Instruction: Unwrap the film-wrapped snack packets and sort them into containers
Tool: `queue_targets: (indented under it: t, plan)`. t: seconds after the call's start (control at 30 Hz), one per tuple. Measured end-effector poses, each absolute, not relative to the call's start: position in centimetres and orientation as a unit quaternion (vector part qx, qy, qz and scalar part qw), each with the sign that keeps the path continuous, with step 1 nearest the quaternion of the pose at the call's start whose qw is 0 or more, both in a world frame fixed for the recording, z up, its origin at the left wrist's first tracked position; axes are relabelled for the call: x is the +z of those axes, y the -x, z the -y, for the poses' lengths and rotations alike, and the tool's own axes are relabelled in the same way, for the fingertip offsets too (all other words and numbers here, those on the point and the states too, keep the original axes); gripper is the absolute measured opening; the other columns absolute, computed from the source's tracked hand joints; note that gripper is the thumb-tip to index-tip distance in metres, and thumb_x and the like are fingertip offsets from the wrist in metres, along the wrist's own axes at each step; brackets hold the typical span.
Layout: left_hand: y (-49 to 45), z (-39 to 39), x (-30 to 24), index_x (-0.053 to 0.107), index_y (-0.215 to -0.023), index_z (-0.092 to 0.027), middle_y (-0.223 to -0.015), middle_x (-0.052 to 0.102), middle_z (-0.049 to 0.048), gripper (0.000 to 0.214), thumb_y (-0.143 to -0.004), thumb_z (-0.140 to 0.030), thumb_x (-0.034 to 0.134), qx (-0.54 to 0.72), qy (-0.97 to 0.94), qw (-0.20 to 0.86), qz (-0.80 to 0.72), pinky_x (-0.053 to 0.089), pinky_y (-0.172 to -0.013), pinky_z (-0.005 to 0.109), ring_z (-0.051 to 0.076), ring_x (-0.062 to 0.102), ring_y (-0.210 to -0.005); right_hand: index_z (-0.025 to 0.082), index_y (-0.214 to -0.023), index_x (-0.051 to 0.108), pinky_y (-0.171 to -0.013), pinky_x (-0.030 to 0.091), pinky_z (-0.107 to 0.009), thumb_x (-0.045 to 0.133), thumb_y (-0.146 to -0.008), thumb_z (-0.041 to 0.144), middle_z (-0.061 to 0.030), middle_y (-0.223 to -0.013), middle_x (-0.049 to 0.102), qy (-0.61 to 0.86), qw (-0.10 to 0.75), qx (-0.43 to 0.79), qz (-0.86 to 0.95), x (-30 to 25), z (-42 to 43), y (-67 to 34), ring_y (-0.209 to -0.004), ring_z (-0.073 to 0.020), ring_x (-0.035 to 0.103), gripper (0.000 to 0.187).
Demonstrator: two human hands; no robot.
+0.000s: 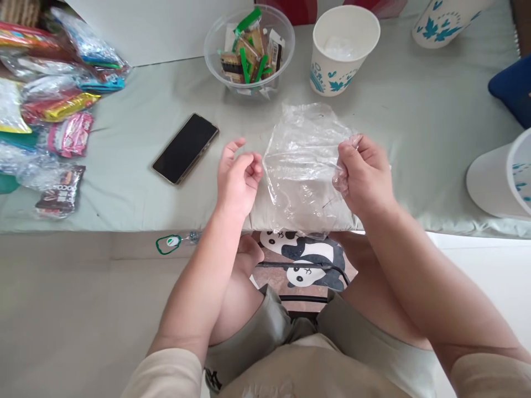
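Note:
A clear plastic bag (302,160) hangs flat from my right hand (367,174), whose fingers are closed on its bunched right edge. The bag looks thin and wrinkled, and its lower end reaches the table's front edge. Just left of the bag is my left hand (239,179), with fingers curled loosely and apart, nothing visible between them. A dark phone (186,148) lies on the table to the left of that hand. Beyond the bag stands a white paper cup (344,55) with blue leaf prints and clear plastic inside.
A clear round tub (211,61) holds several small green-and-brown packets. Many wrapped snacks (68,135) are heaped at the left. On the right are another printed cup (442,25), a white cup (489,177) near the edge, and a dark blue item (514,91). A pale green cloth (423,116) covers the table.

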State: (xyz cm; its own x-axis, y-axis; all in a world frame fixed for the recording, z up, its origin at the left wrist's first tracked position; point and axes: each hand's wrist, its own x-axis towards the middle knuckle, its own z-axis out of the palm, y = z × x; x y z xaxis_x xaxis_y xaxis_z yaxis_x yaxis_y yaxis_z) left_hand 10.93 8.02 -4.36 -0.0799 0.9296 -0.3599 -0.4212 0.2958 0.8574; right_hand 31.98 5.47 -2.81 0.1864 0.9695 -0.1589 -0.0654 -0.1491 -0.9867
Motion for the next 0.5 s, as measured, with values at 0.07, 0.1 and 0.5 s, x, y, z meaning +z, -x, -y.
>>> queue_targets:
  t: [0.07, 0.1, 0.5]
  plan:
    - [-11.4, -7.7, -4.2, 0.057, -0.117, -0.027, -0.094, 0.076, 0.0003, 0.038, -0.085, -0.032, 0.076, 0.505, -0.233, 0.681, -0.476, 0.059, -0.076, 0.026, 0.013, 0.074, -0.082, 0.027, -0.081, 0.042, -0.036, 0.026, -0.024, 0.080, -0.077, 0.068, 0.0104, -0.053, 0.037, 0.563, 0.511, 0.520, 0.390, -2.8, -5.2, -32.1, -0.039, -0.0068, 0.031, 0.055]
    - [-11.7, -7.4, -4.1, 0.055, -0.128, -0.029, -0.102, 0.078, 0.0017, 0.051, -0.084, -0.035, 0.080, 0.474, -0.243, 0.709, -0.463, 0.061, -0.081, 0.028, 0.016, 0.077, -0.089, 0.027, -0.081, 0.043, -0.036, 0.027, -0.023, 0.080, -0.078, 0.068, 0.0106, -0.053, 0.038, 0.558, 0.507, 0.531, 0.388, -2.7, -5.1, -32.1, -0.038, -0.0067, 0.031, 0.055]
    - [-11.9, -5.1, -3.2, 0.050, -0.150, -0.036, -0.096, 0.081, 0.0032, 0.084, -0.076, -0.035, 0.090, 0.413, -0.465, 0.636, -0.457, 0.062, -0.080, 0.036, 0.021, 0.076, -0.077, 0.036, -0.143, 0.043, -0.070, 0.058, -0.035, 0.065, -0.093, 0.062, 0.0014, -0.085, 0.071, 0.543, 0.521, 0.457, 0.474, -4.0, -2.5, -34.0, -0.073, -0.0184, 0.071, 0.060]
